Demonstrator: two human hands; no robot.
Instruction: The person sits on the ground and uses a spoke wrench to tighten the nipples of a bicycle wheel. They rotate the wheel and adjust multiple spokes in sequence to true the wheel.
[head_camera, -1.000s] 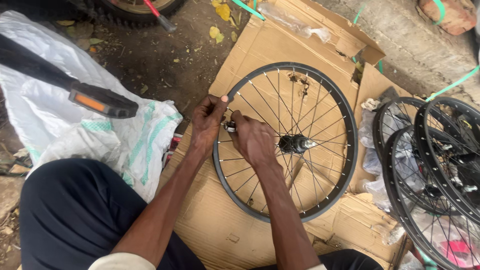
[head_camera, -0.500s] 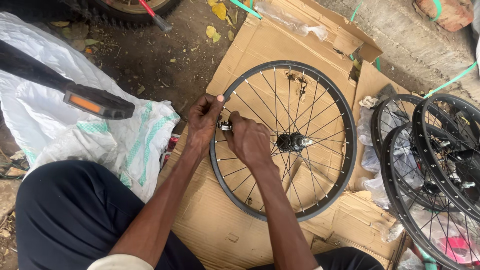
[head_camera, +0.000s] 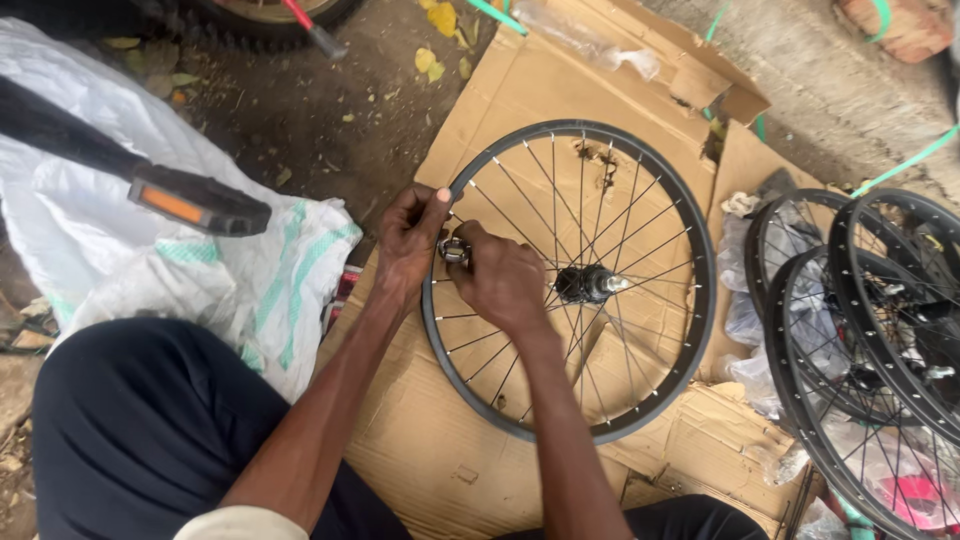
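The head camera looks down at a black bicycle wheel (head_camera: 640, 180) that lies flat on a sheet of brown cardboard (head_camera: 560, 90), which is spread on the dirt ground. The left hand (head_camera: 408, 245) grips the rim at its left side, the thumb laid on top of the rim and the other fingers curled under it. The right hand (head_camera: 500, 280) is just beside it, inside the rim, with the fingers closed on a small metal spoke tool (head_camera: 454, 248) that sits on a spoke close to the rim. The hub (head_camera: 585, 284) is in the middle of the wheel, a little to the right of the right hand. At the right edge of the cardboard more black wheels (head_camera: 880, 320) lie stacked, partly over clear plastic wrapping. To the left of the cardboard lies a white woven sack (head_camera: 230, 280), and above it a black bicycle pedal (head_camera: 200, 205) with an orange reflector reaches into view. The person's dark trousers (head_camera: 150, 430) fill the lower left corner.
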